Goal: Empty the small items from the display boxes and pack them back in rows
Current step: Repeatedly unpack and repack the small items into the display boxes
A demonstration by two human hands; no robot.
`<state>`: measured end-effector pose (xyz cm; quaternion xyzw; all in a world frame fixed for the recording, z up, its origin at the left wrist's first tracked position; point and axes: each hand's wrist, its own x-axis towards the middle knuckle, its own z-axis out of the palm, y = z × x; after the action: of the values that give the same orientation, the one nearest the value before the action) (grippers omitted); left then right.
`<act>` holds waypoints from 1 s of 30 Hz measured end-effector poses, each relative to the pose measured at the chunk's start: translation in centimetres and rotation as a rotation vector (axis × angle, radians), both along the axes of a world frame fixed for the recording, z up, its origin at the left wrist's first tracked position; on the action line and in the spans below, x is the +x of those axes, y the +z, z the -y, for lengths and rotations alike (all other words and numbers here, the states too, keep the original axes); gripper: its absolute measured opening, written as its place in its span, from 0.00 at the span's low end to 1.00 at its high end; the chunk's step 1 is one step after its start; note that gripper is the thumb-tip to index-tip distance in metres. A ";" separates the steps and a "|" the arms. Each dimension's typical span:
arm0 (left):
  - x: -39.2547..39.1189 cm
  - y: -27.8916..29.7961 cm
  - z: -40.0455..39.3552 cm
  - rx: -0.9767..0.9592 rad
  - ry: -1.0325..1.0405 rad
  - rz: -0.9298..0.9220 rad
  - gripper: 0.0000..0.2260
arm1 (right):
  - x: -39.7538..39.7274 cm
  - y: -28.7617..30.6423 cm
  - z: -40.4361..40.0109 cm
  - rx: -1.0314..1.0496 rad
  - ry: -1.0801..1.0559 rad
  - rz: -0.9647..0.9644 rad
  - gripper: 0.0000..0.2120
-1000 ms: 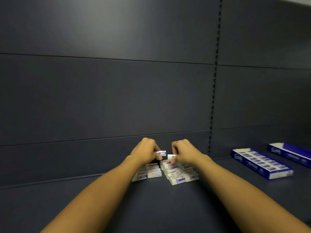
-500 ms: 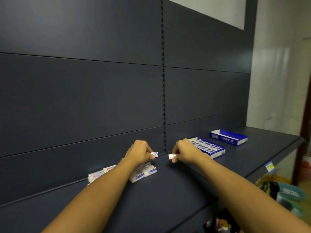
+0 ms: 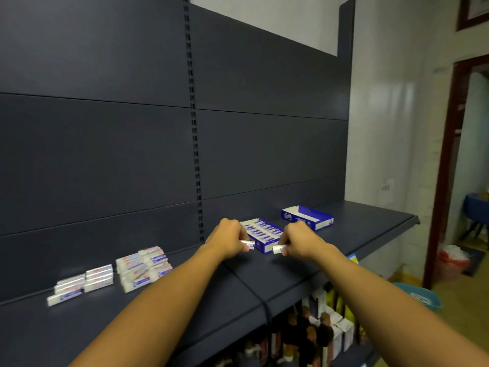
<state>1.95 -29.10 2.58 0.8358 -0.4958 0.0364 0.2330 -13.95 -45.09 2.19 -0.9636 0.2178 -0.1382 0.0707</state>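
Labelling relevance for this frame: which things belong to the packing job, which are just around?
Job: left hand and right hand, each holding a small item; loose items; filled display box; empty display box.
Around: bottles below shelf; teal basin.

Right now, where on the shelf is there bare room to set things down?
Bare: the shelf right of the empty box, and the front strip between the pile and the full box. Crowded: far left, among loose items.
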 end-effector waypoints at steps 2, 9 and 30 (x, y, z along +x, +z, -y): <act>-1.8 -0.2 2.1 0.007 0.006 0.017 0.07 | -2.0 -0.2 2.2 0.008 0.001 -0.005 0.10; -7.1 -1.5 8.6 0.022 -0.008 0.037 0.03 | -8.2 -1.0 8.6 0.002 -0.018 -0.022 0.10; -6.0 -1.4 25.2 0.065 -0.009 0.088 0.08 | -6.6 -1.5 23.5 0.022 -0.002 -0.009 0.11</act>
<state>-4.02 -54.35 1.21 0.8383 -0.5102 0.0562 0.1837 -20.56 -68.62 0.65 -0.9631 0.2206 -0.1317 0.0801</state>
